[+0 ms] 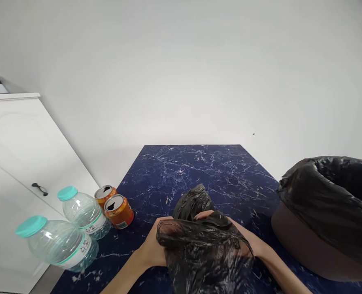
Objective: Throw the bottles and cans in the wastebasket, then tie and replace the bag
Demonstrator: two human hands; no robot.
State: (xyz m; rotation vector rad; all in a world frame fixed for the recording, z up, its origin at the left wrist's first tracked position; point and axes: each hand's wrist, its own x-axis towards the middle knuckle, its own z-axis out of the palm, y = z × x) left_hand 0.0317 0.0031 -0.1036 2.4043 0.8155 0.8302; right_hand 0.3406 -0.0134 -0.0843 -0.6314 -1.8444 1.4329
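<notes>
A thin black plastic bag [211, 261] is bunched up at the table's near edge, with its crumpled far part [195, 202] resting on the tabletop. My left hand [158, 243] grips the bag's left side, and its fingertips are under the film. My right hand [250, 241] comes from the right and is largely covered by the plastic; a fingertip shows above a fold in the middle. To the left of my left hand stand two opened orange drink cans [119, 214] and two clear plastic bottles [66, 243] with turquoise caps.
The dark blue marble-patterned table [196, 163] reaches back to a white wall. On the right stands a brownish bin [309, 241] lined with a black bag [322, 196]. A white cabinet [18, 143] is at the left, beside the bottles.
</notes>
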